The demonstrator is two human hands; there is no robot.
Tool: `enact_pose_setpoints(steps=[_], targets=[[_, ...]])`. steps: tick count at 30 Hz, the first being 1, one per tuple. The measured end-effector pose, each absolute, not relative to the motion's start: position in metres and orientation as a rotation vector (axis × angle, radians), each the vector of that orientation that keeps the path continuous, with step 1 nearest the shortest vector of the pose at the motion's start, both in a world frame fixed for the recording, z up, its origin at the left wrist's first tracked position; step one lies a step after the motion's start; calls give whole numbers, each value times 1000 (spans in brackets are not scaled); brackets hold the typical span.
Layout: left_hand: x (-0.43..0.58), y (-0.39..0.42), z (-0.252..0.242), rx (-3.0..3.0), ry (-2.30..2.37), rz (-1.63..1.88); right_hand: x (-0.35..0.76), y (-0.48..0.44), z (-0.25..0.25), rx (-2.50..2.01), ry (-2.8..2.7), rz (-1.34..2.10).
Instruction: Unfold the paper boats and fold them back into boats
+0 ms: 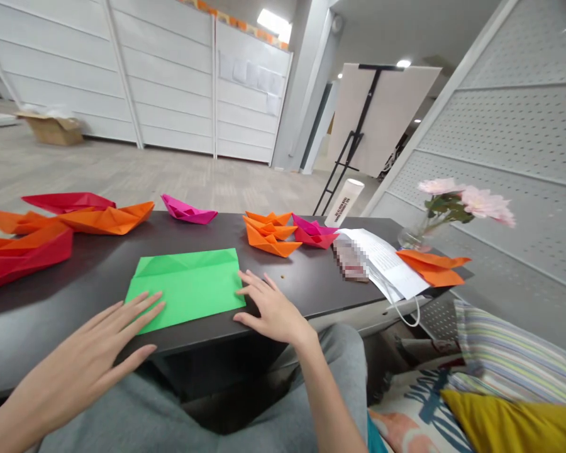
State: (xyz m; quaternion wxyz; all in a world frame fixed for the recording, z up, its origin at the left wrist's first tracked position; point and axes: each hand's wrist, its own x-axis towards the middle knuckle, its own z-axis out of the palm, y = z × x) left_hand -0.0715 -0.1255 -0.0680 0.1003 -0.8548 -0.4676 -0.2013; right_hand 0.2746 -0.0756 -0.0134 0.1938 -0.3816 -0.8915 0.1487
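Note:
A green sheet of paper (188, 289) lies on the dark table (292, 296) in front of me, with a folded band and creases along its far edge. My left hand (99, 346) rests at its near left corner, fingers stretched out over the paper. At the right edge of the sheet is my right hand (268, 308), fingers spread, the tips touching or just above the paper. Neither hand grips anything. Beyond the sheet stand a magenta paper boat (188, 209), orange paper boats (271, 233) and a pink-red paper boat (315, 233).
Several red and orange paper boats (108, 218) crowd the table's left side. To the right are white printed sheets (387, 261), a blurred-out flat item (351, 261), a white cylinder (344, 202), folded orange paper (431, 267) and a flower vase (412, 238). Cushions (514, 352) lie beside me.

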Motion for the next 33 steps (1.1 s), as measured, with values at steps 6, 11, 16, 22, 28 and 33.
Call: enact_pose_setpoints(steps=[6, 11, 16, 22, 28, 33], targets=[[-72, -125, -58, -2529, -1260, -449, 259, -90, -3, -886, -2548, 247], [-66, -127, -55, -2524, -1264, -460, 254, -96, -4, -637, -2480, 711], [-67, -128, -50, -2525, -1326, -475, 252, -82, -13, -748, -1743, 1513], [-45, -131, -35, -2469, -1481, -470, 247, -69, -23, -834, -1231, 1746], [14, -134, -38, -2514, -1485, -390, 242, -78, -18, -961, -1683, 1418], [22, -138, -51, -2535, -1521, -370, 225, -100, -14, -993, -2329, 722]])
